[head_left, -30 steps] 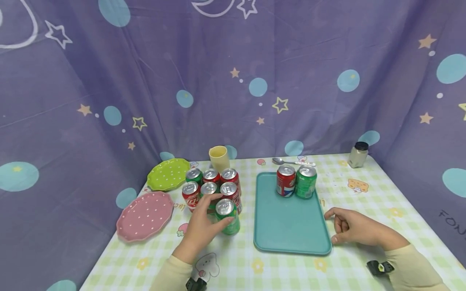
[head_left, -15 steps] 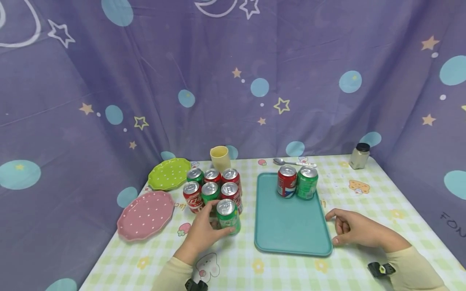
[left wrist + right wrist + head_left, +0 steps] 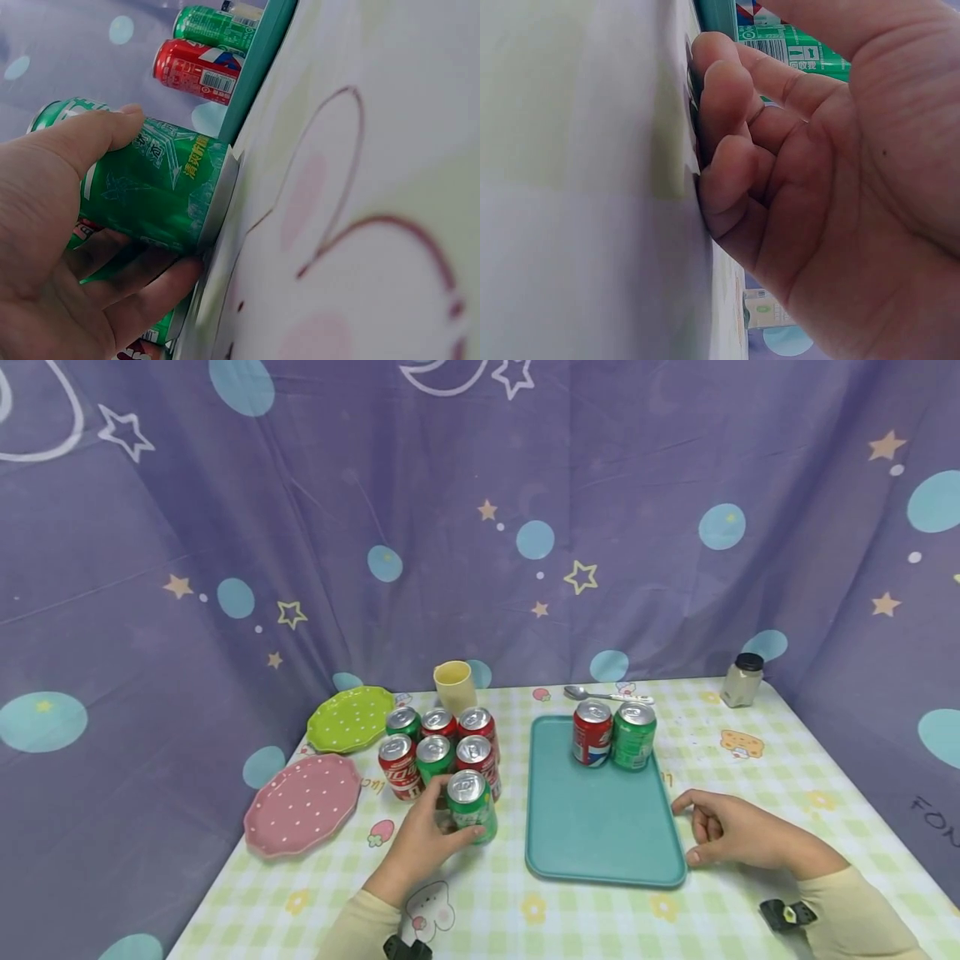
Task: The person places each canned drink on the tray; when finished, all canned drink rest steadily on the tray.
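My left hand (image 3: 422,842) grips a green soda can (image 3: 472,810) at the front of a cluster of several red and green cans. In the left wrist view the thumb lies over the green can (image 3: 150,176) and the other fingers pass around its far side. Its base appears close to the tablecloth. My right hand (image 3: 738,831) rests on the table beside the right edge of a teal tray (image 3: 603,835), its fingers loosely curled and holding nothing. At the tray's back stand a red can (image 3: 592,735) and another green can (image 3: 633,739), both upright.
A pink dotted plate (image 3: 303,806) and a lime dotted plate (image 3: 350,720) lie left of the cluster. Behind it stands a yellow cup (image 3: 454,687). A spoon (image 3: 607,696) lies past the tray, and a black-lidded jar (image 3: 742,681) stands at the back right.
My left hand's fingers have come down from above the front green can and closed around it. The right hand stays in place beside the tray.
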Motion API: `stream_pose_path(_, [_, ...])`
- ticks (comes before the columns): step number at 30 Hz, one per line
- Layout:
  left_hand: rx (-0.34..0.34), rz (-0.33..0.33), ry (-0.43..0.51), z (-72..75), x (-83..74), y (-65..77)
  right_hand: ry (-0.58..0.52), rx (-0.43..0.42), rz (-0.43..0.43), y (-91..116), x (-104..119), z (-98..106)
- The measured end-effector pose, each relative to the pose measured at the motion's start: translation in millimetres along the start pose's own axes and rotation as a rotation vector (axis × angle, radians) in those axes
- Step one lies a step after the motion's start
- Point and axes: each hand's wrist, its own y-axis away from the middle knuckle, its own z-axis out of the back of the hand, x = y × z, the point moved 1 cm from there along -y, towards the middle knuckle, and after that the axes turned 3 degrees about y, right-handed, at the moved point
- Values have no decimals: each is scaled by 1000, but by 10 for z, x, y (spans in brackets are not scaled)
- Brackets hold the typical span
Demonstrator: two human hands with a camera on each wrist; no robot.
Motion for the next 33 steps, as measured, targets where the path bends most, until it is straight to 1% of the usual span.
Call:
stream_pose_path(5, [18,6,27,-7,-20,12,11,-2,16,3,3,2])
stream_pose_path(9, [21,6,50,-15,-23,15,25,2,9,5,-7,6])
stream_pose_path(18, [9,-10,114,-23,28,6,41,9,9,0,-23,16])
stream_pose_path(21, [-10,-21,148,-18,18,9,42,7,6,-2,-21,13])
stream_pose_path(27, [-84,-49,189,10,-54,28,42,5,4,-7,-22,7])
stream_pose_path(31, [-132,-82,201,16,-101,26,40,4,1,-3,-7,11])
stream_pose_path(33, [-151,-111,195,17,-142,18,36,1,10,-3,-3,14])
